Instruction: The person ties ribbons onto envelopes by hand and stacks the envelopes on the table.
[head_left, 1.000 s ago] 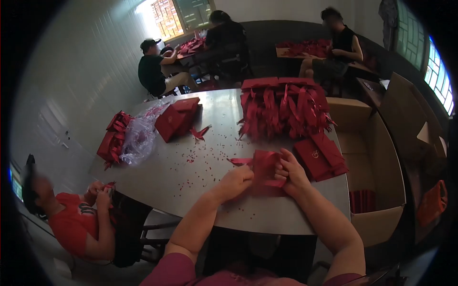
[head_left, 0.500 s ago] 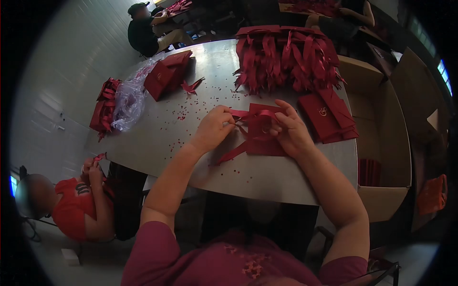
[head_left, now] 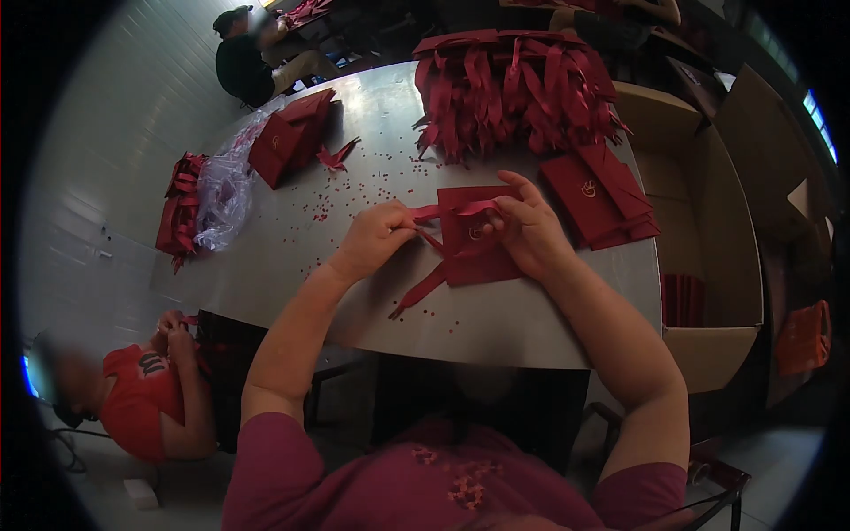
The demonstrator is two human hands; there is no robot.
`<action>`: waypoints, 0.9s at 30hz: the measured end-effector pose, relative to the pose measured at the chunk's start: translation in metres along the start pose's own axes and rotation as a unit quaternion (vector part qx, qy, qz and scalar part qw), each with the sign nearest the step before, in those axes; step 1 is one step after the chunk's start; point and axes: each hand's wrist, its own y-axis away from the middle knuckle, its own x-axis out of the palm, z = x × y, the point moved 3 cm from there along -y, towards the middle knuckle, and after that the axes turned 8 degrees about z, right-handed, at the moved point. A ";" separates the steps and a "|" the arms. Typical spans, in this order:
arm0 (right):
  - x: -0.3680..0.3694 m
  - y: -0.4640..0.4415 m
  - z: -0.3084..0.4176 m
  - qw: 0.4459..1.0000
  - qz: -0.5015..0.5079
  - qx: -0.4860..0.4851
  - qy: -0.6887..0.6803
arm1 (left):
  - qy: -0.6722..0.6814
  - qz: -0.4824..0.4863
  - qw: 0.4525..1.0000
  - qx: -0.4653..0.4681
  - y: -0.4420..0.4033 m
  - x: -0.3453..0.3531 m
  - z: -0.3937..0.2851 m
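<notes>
A dark red paper bag (head_left: 487, 264) with a gold mark lies flat on the metal table, just in front of me. Across its upper part runs a red ribbon (head_left: 430, 213), held between my two hands. My left hand (head_left: 372, 239) pinches one end, to the left of the bag. Over the bag's right side, my right hand (head_left: 537, 237) grips the ribbon between thumb and a finger, its other fingers raised. A loose ribbon tail (head_left: 416, 294) slants from the bag's lower left onto the table.
Behind the bag hangs a thick row of ribboned red bags (head_left: 518, 97). More flat bags (head_left: 598, 199) lie at right, beside an open cardboard box (head_left: 708, 350). Bags (head_left: 288, 140) and clear plastic (head_left: 226, 199) lie at left. Co-workers (head_left: 146, 398) sit nearby.
The camera view has shifted slightly, moving the table and bags left in the picture. The ribbon loop at my right hand has flattened, and both hands keep their hold.
</notes>
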 end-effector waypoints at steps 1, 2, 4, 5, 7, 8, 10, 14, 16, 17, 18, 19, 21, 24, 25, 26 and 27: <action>0.002 0.000 0.000 1.000 0.008 -0.003 0.020 | 0.007 0.004 1.000 0.017 0.004 -0.003 0.003; 0.004 0.001 -0.002 1.000 0.008 -0.001 0.021 | 0.008 0.002 1.000 0.017 0.011 -0.009 0.006; 0.021 0.007 0.001 0.990 -0.029 -0.005 0.137 | 0.000 -0.009 1.000 -0.022 0.025 -0.021 0.012; 0.021 0.007 0.000 0.990 -0.030 -0.004 0.137 | 0.002 -0.009 1.000 -0.022 0.032 -0.025 0.013; 0.021 0.007 -0.002 0.974 -0.021 -0.001 0.224 | 0.004 0.018 0.998 -0.053 0.046 -0.031 0.011; 0.019 0.006 -0.005 0.974 -0.019 -0.001 0.225 | 0.004 0.017 0.998 -0.053 0.053 -0.033 0.012; 0.017 0.003 -0.006 0.963 -0.024 -0.051 0.262 | 0.024 -0.001 0.998 -0.056 0.062 -0.035 0.014; 0.018 0.006 -0.005 0.963 -0.023 -0.048 0.264 | 0.018 -0.013 0.999 -0.041 0.066 -0.036 0.013; 0.020 0.006 -0.004 0.957 -0.009 -0.025 0.290 | 0.079 0.032 0.990 -0.117 0.065 -0.041 0.019; 0.018 0.005 -0.007 0.961 0.002 -0.014 0.277 | 0.072 0.031 0.991 -0.106 0.064 -0.047 0.021; 0.014 0.002 -0.010 0.963 0.013 -0.009 0.268 | 0.050 -0.013 0.994 -0.098 0.061 -0.055 0.024; 0.012 0.000 -0.012 0.961 0.018 -0.019 0.275 | 0.030 -0.057 0.994 -0.087 0.053 -0.062 0.023; 0.010 -0.001 -0.013 0.956 0.027 -0.019 0.290 | -0.014 -0.069 0.996 -0.050 0.026 -0.059 0.000; 0.011 0.000 -0.014 0.939 0.042 -0.042 0.339 | -0.089 -0.072 0.993 0.010 -0.013 -0.023 -0.023; 0.012 0.001 -0.015 0.941 0.050 -0.034 0.333 | -0.101 -0.053 0.993 0.021 -0.024 -0.009 -0.025; 0.011 0.002 -0.016 0.940 0.065 -0.048 0.331 | -0.103 -0.057 0.993 0.023 -0.034 0.002 -0.020; 0.009 0.003 -0.017 0.940 0.067 -0.049 0.332 | -0.157 -0.015 0.987 0.009 -0.045 0.016 -0.012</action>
